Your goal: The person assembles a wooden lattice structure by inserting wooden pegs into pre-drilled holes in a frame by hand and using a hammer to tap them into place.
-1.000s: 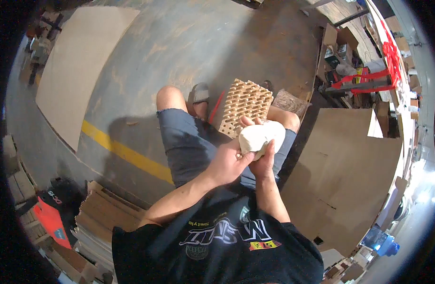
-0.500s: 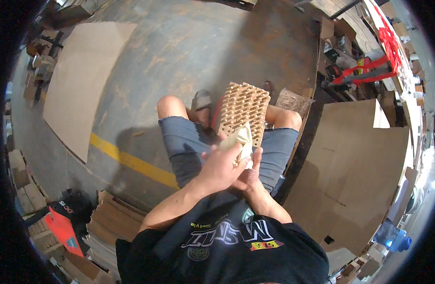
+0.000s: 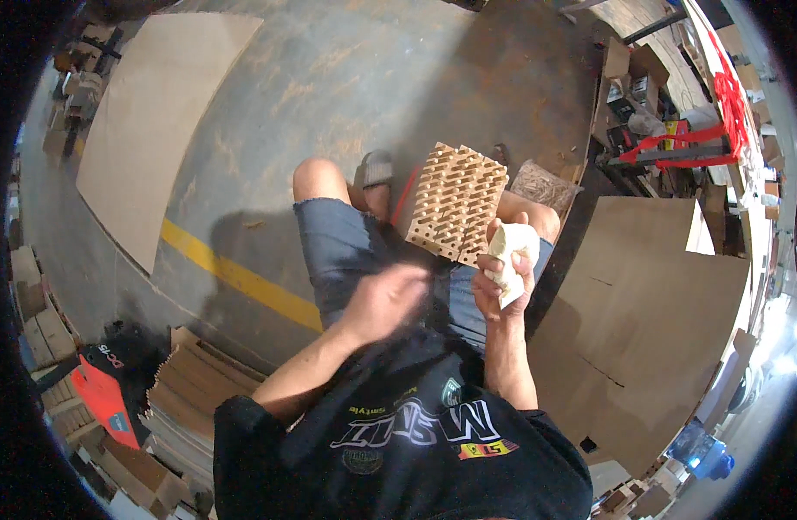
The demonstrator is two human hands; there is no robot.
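I am gripping a crumpled cream cloth in my right hand, near the pegged wooden block, which is sitting between my knees. My left hand is hovering apart over my shorts (it is showing blurred, so I cannot tell whether it is holding anything).

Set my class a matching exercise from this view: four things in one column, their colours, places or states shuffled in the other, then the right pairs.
Column one
1. cream cloth
2. pegged wooden board
3. left hand
4. floor stripe

Column two
A. blurred, apart from the other hand
B. yellow
C. gripped in the right hand
D. bare holes along its near edge

Right pairs: 1-C, 2-D, 3-A, 4-B
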